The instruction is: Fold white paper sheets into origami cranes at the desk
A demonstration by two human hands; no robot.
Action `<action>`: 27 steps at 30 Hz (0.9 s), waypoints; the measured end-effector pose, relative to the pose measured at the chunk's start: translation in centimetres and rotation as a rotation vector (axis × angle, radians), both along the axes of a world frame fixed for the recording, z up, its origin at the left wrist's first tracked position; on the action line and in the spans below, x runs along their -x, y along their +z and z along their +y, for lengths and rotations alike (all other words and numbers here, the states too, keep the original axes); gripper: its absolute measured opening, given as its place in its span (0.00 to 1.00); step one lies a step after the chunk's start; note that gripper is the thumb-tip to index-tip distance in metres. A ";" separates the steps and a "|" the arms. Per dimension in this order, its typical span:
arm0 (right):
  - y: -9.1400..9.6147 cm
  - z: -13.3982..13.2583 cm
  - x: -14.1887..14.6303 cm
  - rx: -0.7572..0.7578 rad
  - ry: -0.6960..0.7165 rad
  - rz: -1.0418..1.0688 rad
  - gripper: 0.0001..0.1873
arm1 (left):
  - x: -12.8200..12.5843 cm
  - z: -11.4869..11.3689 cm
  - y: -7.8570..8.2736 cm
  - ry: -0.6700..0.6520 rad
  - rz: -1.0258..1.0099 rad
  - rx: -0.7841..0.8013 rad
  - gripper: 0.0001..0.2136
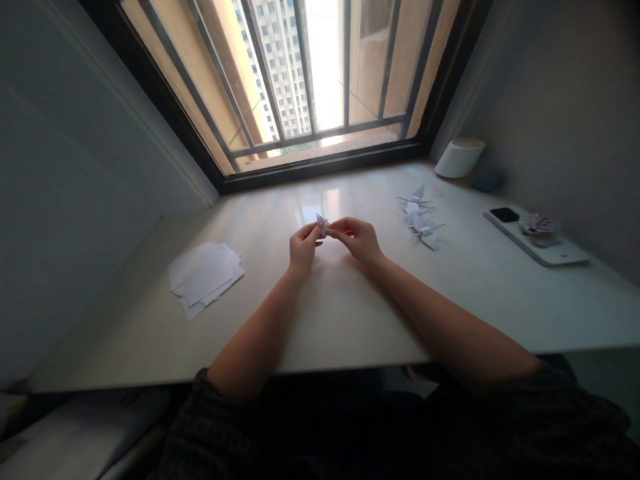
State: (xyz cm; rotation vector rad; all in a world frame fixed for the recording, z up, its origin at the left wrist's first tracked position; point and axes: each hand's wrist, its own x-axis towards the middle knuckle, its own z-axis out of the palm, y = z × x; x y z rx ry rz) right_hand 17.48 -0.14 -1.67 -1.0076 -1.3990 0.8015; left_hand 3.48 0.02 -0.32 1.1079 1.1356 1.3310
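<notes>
A small folded white paper piece (321,221), pointed at its top, is pinched between both hands above the middle of the table. My left hand (303,245) is closed on its left side, thumb and forefinger together. From the right, my right hand (359,239) grips its lower right part with thumb and fingertips. The fingers hide much of the paper, so its full shape is unclear. Several white paper cranes (419,217) lie in a row to the right of my right hand. Left of my hands rests a loose stack of white paper sheets (207,275).
The white table (325,320) reaches to a barred window (320,80). At the right edge lies a white phone (537,237) with a round attachment on its back. A white cylindrical object (459,158) and a small dark item (487,181) stand in the far right corner.
</notes>
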 end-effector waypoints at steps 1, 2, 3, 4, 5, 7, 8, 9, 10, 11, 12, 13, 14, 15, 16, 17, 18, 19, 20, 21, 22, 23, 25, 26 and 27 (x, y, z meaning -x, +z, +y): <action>-0.1 0.1 0.0 0.006 -0.009 0.009 0.19 | -0.1 -0.1 0.1 -0.003 -0.004 -0.005 0.13; -0.1 0.1 -0.1 0.008 -0.017 0.016 0.19 | -0.1 -0.1 0.1 -0.004 -0.009 -0.012 0.14; -0.1 0.2 -0.1 0.009 -0.026 0.019 0.19 | -0.2 -0.1 0.2 -0.004 -0.013 -0.023 0.15; -0.2 0.2 -0.1 0.008 -0.036 0.017 0.19 | -0.2 -0.1 0.2 -0.007 -0.011 -0.035 0.16; -0.2 0.2 -0.1 0.005 -0.047 0.012 0.20 | -0.3 -0.1 0.2 -0.013 -0.004 -0.048 0.17; -0.1 0.2 -0.2 -0.003 -0.069 -0.005 0.20 | -0.3 -0.1 0.0 -0.028 0.020 -0.079 0.18; -0.1 0.2 -0.2 -0.008 -0.080 -0.012 0.20 | -0.3 0.0 -0.1 -0.032 0.033 -0.094 0.18; 0.0 0.2 -0.2 -0.011 -0.088 -0.018 0.20 | -0.2 0.0 -0.2 -0.032 0.044 -0.109 0.17; 0.0 0.2 -0.2 -0.014 -0.094 -0.021 0.19 | -0.2 0.0 -0.3 -0.028 0.054 -0.122 0.16; 0.0 0.1 -0.2 -0.017 -0.099 -0.023 0.19 | -0.2 0.0 -0.4 -0.022 0.063 -0.133 0.16; 0.0 0.1 -0.2 -0.020 -0.101 -0.025 0.19 | -0.2 0.0 -0.4 -0.018 0.071 -0.141 0.15; 0.0 0.1 -0.2 -0.023 -0.100 -0.026 0.18 | -0.2 0.0 -0.4 -0.015 0.080 -0.145 0.15; 0.0 0.1 -0.2 -0.027 -0.100 -0.027 0.18 | -0.2 0.0 -0.4 -0.011 0.086 -0.148 0.14; 0.0 0.0 -0.1 -0.031 -0.096 -0.026 0.18 | -0.2 0.0 -0.3 -0.005 0.090 -0.148 0.14; -0.1 0.0 -0.1 -0.032 -0.089 -0.021 0.18 | -0.2 0.0 -0.3 0.002 0.089 -0.145 0.14; -0.1 0.0 -0.1 -0.032 -0.078 -0.016 0.18 | -0.2 0.0 -0.2 0.010 0.084 -0.139 0.14; -0.1 0.1 -0.1 -0.031 -0.066 -0.010 0.18 | -0.2 0.0 -0.1 0.018 0.076 -0.130 0.14; -0.1 0.1 -0.1 -0.031 -0.055 -0.004 0.18 | -0.2 0.0 -0.1 0.024 0.063 -0.118 0.14; -0.1 0.1 -0.1 -0.032 -0.048 -0.001 0.18 | -0.2 0.0 -0.1 0.025 0.049 -0.107 0.15; -0.1 0.1 -0.1 -0.035 -0.046 -0.004 0.18 | -0.2 0.0 -0.1 0.024 0.034 -0.099 0.15; -0.1 0.1 -0.1 -0.042 -0.052 -0.013 0.17 | -0.2 0.0 -0.1 0.021 0.016 -0.096 0.15; -0.1 0.1 -0.2 -0.051 -0.063 -0.028 0.17 | -0.3 0.0 -0.1 0.017 -0.004 -0.096 0.15; 0.0 0.0 -0.2 -0.076 -0.089 -0.068 0.16 | -0.3 -0.1 -0.1 0.015 -0.050 -0.092 0.15; 0.1 -0.1 -0.2 -0.092 -0.096 -0.088 0.15 | -0.3 -0.2 0.0 0.016 -0.072 -0.085 0.15; 0.1 -0.2 -0.2 -0.109 -0.095 -0.104 0.16 | -0.3 -0.2 0.0 0.019 -0.089 -0.075 0.15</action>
